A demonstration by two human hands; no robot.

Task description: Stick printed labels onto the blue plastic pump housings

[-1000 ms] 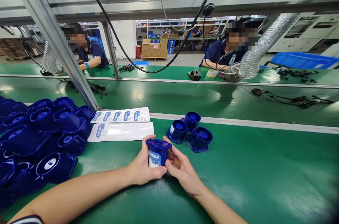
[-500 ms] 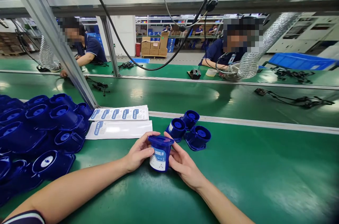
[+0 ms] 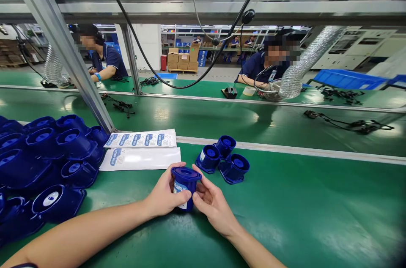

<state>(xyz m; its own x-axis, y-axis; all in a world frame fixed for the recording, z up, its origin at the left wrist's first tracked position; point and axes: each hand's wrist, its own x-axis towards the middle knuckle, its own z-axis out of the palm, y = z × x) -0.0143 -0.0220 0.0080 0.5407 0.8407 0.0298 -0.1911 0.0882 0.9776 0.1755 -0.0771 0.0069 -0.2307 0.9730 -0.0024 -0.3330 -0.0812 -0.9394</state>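
Note:
Both of my hands hold a blue plastic pump housing upright above the green bench, its wide flange at the top. A blue-and-white label printed "5000L/H" curves round its front. My left hand wraps the left side, with the thumb lying across the label. On the other side, my right hand grips with its index finger near the flange and its thumb against the wall. Just beyond stand three more housings: a labelled one, one at the back and one on the right.
Blue housings pile up on the left. Near them lie a label sheet with several labels and a sheet with one label left. A metal post rises behind. Cables lie across the divider; two co-workers sit opposite.
The housing turned to show more label, then turned back, and has shifted slightly left. My left thumb moved from the label's upper edge to across its front. The three standing housings stayed put.

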